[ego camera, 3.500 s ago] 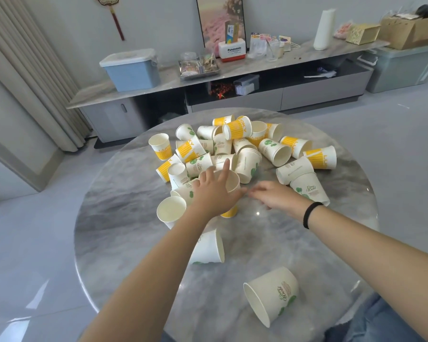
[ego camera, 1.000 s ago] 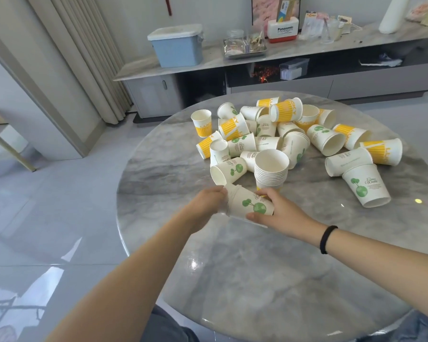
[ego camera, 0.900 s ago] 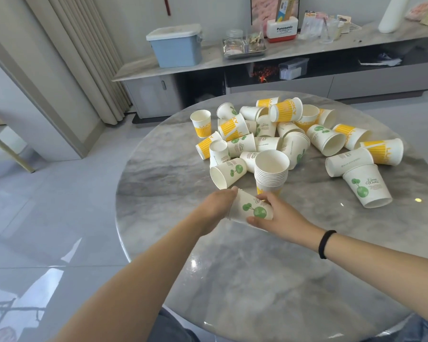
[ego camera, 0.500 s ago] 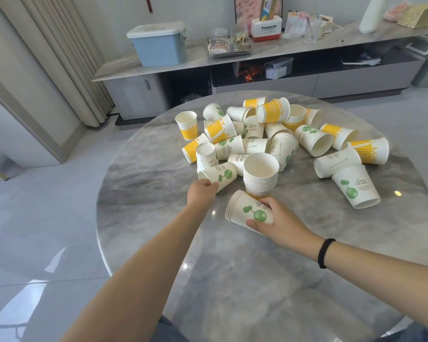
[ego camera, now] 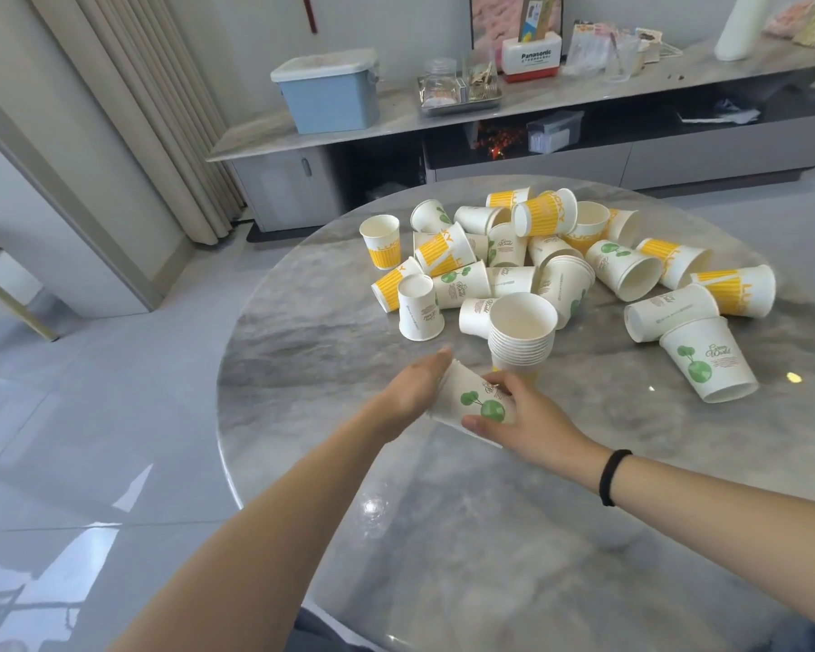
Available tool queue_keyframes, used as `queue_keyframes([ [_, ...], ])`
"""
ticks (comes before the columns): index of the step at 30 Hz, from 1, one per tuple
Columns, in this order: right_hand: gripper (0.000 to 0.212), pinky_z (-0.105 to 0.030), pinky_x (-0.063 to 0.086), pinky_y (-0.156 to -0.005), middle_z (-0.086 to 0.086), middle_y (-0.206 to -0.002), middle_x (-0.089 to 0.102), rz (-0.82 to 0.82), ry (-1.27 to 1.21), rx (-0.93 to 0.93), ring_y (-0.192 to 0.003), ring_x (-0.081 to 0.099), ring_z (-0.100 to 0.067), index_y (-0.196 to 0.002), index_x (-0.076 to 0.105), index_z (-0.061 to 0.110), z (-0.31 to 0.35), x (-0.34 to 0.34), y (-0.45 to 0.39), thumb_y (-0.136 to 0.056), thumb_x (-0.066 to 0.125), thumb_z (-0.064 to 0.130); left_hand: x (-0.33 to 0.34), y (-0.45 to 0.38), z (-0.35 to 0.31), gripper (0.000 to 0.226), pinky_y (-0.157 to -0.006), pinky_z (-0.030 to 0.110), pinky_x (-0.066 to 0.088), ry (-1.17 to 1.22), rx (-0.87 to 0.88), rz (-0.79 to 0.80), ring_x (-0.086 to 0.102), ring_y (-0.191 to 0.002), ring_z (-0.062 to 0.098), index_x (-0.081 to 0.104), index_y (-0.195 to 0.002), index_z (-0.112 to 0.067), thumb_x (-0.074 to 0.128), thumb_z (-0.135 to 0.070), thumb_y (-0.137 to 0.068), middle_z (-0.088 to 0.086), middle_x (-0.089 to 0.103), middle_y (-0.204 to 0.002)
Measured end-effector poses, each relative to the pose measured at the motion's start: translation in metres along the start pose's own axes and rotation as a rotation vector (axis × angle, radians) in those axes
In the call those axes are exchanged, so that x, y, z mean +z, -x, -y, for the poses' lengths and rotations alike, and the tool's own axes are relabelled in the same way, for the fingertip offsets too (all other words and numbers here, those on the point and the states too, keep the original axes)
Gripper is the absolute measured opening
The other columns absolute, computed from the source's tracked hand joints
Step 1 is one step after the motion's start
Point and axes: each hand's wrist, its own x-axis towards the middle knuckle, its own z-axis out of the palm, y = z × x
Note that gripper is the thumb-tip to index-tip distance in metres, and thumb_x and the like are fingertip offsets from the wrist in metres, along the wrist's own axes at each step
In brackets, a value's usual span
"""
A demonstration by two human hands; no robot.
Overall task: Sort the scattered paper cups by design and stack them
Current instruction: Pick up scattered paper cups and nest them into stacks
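White paper cups with either a green tree print or yellow stripes lie scattered (ego camera: pixel 556 256) over the far half of a round marble table (ego camera: pixel 490 548). I hold a short nested stack of green-tree cups (ego camera: pixel 474 403) on its side just above the table. My right hand (ego camera: pixel 528 423) grips its base end. My left hand (ego camera: pixel 419 385) presses against its mouth end, hiding the rims. Just behind stands an upright stack of several cups (ego camera: pixel 521 334), yellow at its foot.
Two green-tree cups (ego camera: pixel 706 364) lie at the right, near a yellow-striped one (ego camera: pixel 735 291). One cup stands upside down (ego camera: pixel 419 308) at the left of the pile. The table's left edge (ego camera: pixel 222 407) is close to my left arm. A low cabinet (ego camera: pixel 537 134) runs behind.
My left hand took the green-tree cup that lay left of the upright stack and brought it back to the mouth of the stack in my right hand.
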Motion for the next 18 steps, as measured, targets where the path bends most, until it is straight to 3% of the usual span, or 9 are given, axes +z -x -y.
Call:
queue_keyframes([
  [3,0.049,-0.013,0.042,-0.067,0.007,-0.102,0.06,-0.037,-0.081,0.064,-0.091,0.058,-0.01,-0.116,0.049,0.015,0.003,0.008,-0.01,-0.077,0.073,0.033,-0.001,-0.01,-0.009,0.055,-0.103,0.035,0.033,-0.074,0.04,-0.144,0.045,-0.13,0.026,0.05,-0.133,-0.015,0.027,-0.051,-0.098,0.008,0.05,-0.137],
  [6,0.047,-0.008,0.041,-0.053,0.004,-0.101,0.057,-0.084,-0.109,0.13,-0.079,0.054,-0.002,-0.115,0.046,0.012,0.008,0.014,-0.018,-0.081,0.068,0.036,-0.019,-0.036,-0.009,0.038,-0.089,0.035,0.042,-0.088,0.049,-0.343,0.055,-0.114,0.028,0.053,-0.114,-0.011,0.037,-0.041,-0.097,0.008,0.059,-0.12],
  [7,0.046,-0.006,0.042,-0.05,0.006,-0.098,0.055,-0.095,-0.109,0.142,-0.075,0.051,0.002,-0.115,0.045,0.011,0.008,0.016,-0.02,-0.082,0.066,0.036,-0.026,-0.049,-0.006,0.035,-0.087,0.034,0.044,-0.063,0.03,-0.391,0.056,-0.113,0.027,0.051,-0.117,-0.011,0.043,-0.037,-0.095,0.008,0.059,-0.122],
  [9,0.045,-0.001,0.041,-0.049,0.012,-0.09,0.051,-0.105,-0.106,0.169,-0.072,0.049,0.005,-0.117,0.045,0.011,0.005,0.018,-0.023,-0.084,0.064,0.035,-0.037,-0.073,-0.002,0.051,-0.098,0.039,0.046,0.003,0.012,-0.411,0.052,-0.119,0.027,0.042,-0.132,-0.012,0.057,-0.033,-0.088,0.01,0.05,-0.133],
  [12,0.044,0.001,0.04,-0.049,0.01,-0.094,0.053,-0.109,-0.103,0.214,-0.072,0.049,0.006,-0.119,0.044,0.015,0.0,0.017,-0.025,-0.085,0.063,0.037,-0.045,-0.101,-0.002,0.078,-0.108,0.045,0.039,-0.017,0.045,-0.414,0.041,-0.13,0.024,0.034,-0.142,-0.021,0.072,-0.041,-0.077,0.009,0.038,-0.14],
  [15,0.043,0.001,0.04,-0.05,0.007,-0.1,0.055,-0.112,-0.1,0.235,-0.071,0.05,0.004,-0.118,0.043,0.018,-0.002,0.015,-0.027,-0.085,0.063,0.037,-0.041,-0.122,-0.001,0.082,-0.11,0.043,0.035,-0.126,0.088,-0.444,0.036,-0.132,0.022,0.039,-0.14,-0.027,0.076,-0.047,-0.07,0.007,0.038,-0.136],
  [18,0.047,-0.007,0.041,-0.053,0.007,-0.104,0.056,-0.12,-0.07,0.243,-0.079,0.055,-0.006,-0.12,0.043,0.017,-0.004,0.012,-0.025,-0.084,0.062,0.039,-0.036,-0.125,-0.001,0.074,-0.108,0.043,0.037,-0.166,0.15,-0.442,0.039,-0.129,0.024,0.046,-0.133,-0.022,0.078,-0.042,-0.069,0.006,0.041,-0.133],
])
